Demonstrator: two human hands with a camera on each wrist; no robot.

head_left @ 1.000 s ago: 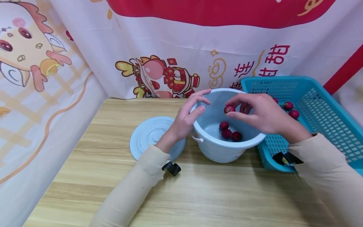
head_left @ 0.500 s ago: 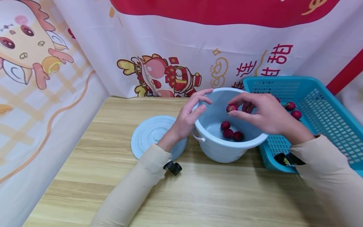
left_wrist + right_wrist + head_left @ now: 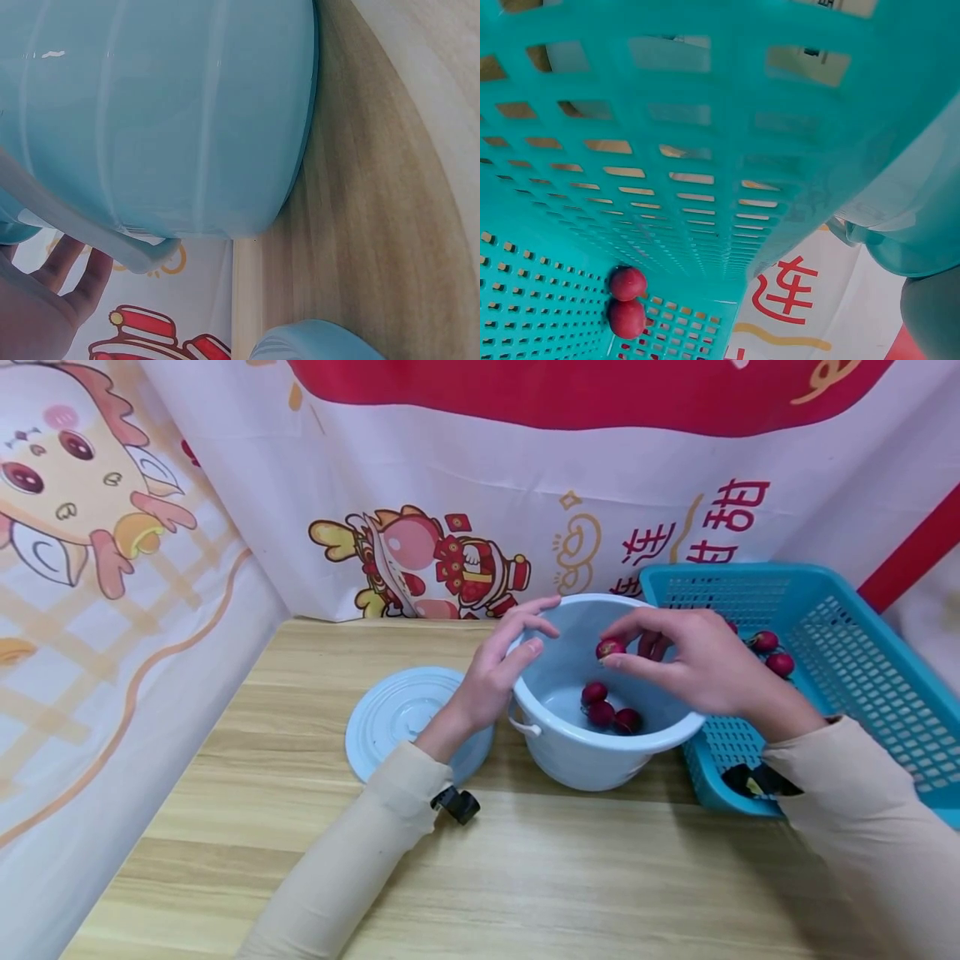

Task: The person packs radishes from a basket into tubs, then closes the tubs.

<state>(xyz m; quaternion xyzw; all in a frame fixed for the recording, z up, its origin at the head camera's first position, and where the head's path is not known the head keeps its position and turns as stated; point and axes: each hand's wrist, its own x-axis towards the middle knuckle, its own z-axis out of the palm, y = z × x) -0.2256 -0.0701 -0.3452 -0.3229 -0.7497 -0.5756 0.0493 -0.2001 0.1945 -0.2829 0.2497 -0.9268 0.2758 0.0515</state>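
Note:
In the head view, a light blue bucket (image 3: 592,760) stands on the wooden table with several small red radishes (image 3: 601,713) at its bottom. My right hand (image 3: 686,664) pinches another red radish (image 3: 610,649) between thumb and fingertips, over the bucket's mouth. At the left side of the rim rests my left hand (image 3: 498,672), its fingers loosely extended and its thumb tip over the edge. The left wrist view shows its fingers (image 3: 71,277) beside the bucket wall, close to the white handle (image 3: 82,221). The right wrist view does not show the held radish.
A teal mesh basket (image 3: 877,610) stands right of the bucket, holding more radishes (image 3: 772,653); two radishes (image 3: 627,301) show in the right wrist view. Left of the bucket lies a round light blue lid (image 3: 405,710), partly under the left forearm. A printed cloth (image 3: 450,452) hangs behind.

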